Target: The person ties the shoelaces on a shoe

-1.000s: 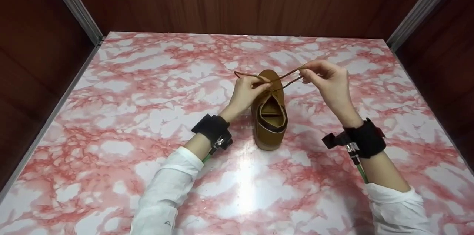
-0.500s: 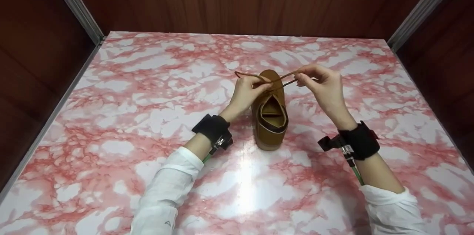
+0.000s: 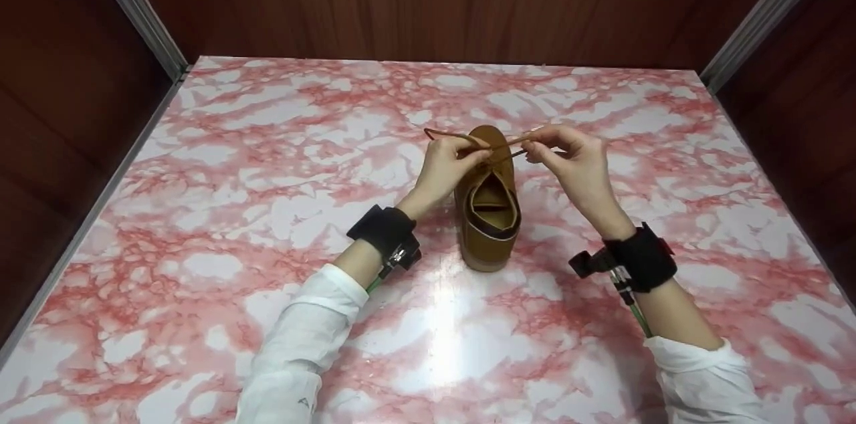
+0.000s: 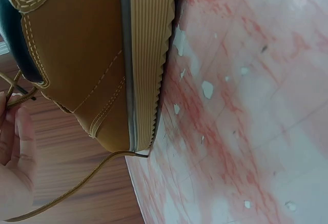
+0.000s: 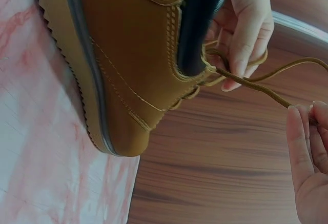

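A tan lace-up boot (image 3: 487, 251) with a dark collar stands upright on the table, toe pointing away from me. Over its lacing, my left hand (image 3: 440, 164) pinches a brown shoelace (image 5: 271, 95) between thumb and fingers. A stretch of that lace sticks out left past the knuckles. In the left wrist view, a loose lace end (image 4: 77, 187) runs below the left hand, its dark tip overlapping the toe. My right hand (image 3: 576, 158), just right of the boot, pinches the lace with its fingertips. Two lace strands run between the hands, close above the boot.
The table top (image 3: 200, 196) has a red and white marbled pattern. A dark wood panel (image 3: 428, 3) rises at its back, with metal posts at both back corners. Each wrist wears a black strap (image 3: 638, 257) with a small camera and cable.
My right hand has moved left and slightly toward me, closer to the boot, so the strands between the hands are shorter. My left hand and the boot have hardly moved.
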A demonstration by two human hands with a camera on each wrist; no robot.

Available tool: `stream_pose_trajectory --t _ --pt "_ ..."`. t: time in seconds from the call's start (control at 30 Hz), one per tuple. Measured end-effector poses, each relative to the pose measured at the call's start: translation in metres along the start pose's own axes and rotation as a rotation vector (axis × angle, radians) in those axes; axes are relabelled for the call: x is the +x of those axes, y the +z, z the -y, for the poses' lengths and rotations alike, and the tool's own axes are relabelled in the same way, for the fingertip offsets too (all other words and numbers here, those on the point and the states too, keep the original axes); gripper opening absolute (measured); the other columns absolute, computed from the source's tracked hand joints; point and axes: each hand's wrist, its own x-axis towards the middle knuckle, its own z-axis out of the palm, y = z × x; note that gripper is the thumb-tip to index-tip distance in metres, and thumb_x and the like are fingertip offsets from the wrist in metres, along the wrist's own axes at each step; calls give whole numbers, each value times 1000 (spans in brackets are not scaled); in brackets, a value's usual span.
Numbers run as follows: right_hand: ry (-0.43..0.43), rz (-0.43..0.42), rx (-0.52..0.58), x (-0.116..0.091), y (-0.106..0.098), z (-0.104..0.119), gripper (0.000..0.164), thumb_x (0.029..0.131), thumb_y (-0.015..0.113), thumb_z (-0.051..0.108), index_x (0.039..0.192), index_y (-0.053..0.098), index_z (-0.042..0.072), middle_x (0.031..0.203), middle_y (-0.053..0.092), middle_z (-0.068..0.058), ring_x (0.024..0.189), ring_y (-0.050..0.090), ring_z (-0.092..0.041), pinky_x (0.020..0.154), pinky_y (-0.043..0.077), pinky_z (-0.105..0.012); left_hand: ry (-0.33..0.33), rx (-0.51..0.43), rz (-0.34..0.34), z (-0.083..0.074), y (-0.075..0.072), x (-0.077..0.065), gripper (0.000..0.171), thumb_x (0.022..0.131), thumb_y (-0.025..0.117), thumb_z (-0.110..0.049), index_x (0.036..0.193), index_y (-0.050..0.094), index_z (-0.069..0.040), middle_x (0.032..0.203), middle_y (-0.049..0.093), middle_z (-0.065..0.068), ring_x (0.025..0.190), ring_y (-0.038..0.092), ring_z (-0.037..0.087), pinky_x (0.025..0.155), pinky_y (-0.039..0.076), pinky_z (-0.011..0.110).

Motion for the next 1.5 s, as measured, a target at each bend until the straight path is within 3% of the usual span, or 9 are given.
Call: stream_pose_trajectory --t 0.23,0.37,0.47,0.6,0.7,0.93,1.17,1.5 --pt "49 52 -30 -6 6 -3 13 64 53 4 77 56 3 72 53 -9 58 48 -22 52 40 -25 5 11 3 1 0 0 15 64 54 -21 74 58 -10 69 53 -8 60 46 -1 55 35 16" --pt "95 56 -48 -9 7 -25 13 64 53 4 76 56 3 72 53 -8 60 49 -18 52 40 -25 -10 20 7 -1 -1 1 13 64 54 -21 74 58 -13 69 53 -7 61 45 -2 55 34 14" --pt "94 64 -60 -12 2 -81 14 64 54 6 77 56 6 74 53 -7 63 50 -16 52 40 -23 -27 14 1 -8 -3 -1 12 64 54 -18 73 58 -12 69 54 -5 61 46 1 55 34 15" --pt "46 47 -166 -16 -3 -160 16 63 55 12 79 57 16 76 53 1 66 49 -11 51 40 -21 -53 -13 -10 -21 -6 -4 10 64 54 -13 73 58 -7 69 54 1 61 47 5 55 34 15" --pt "32 30 -247 -20 -1 -183 17 62 56 16 78 56 23 75 52 7 65 49 -8 50 39 -20 -63 -20 -8 -25 -7 -5 11 65 54 -12 73 58 -6 70 54 1 61 47 6 55 34 14" --pt "8 40 -320 -24 8 -184 17 61 56 20 77 56 27 74 51 12 64 47 -4 49 38 -18 -14 -11 -13 -24 -8 -6 10 65 54 -10 73 58 -6 70 54 1 60 47 5 53 35 14" --pt "-43 26 -400 -23 16 -177 16 59 57 25 73 55 31 74 49 16 65 44 -3 46 34 -19 -18 -42 -9 -22 -8 -6 10 65 54 -10 74 58 -5 70 54 1 56 47 6 49 36 14" --pt "-29 27 -435 -22 24 -168 14 60 56 28 72 55 34 74 47 19 64 41 -3 47 31 -21 17 17 8 0 -3 -2 12 64 55 -20 72 59 -13 69 51 -9 63 44 -1 55 35 15"
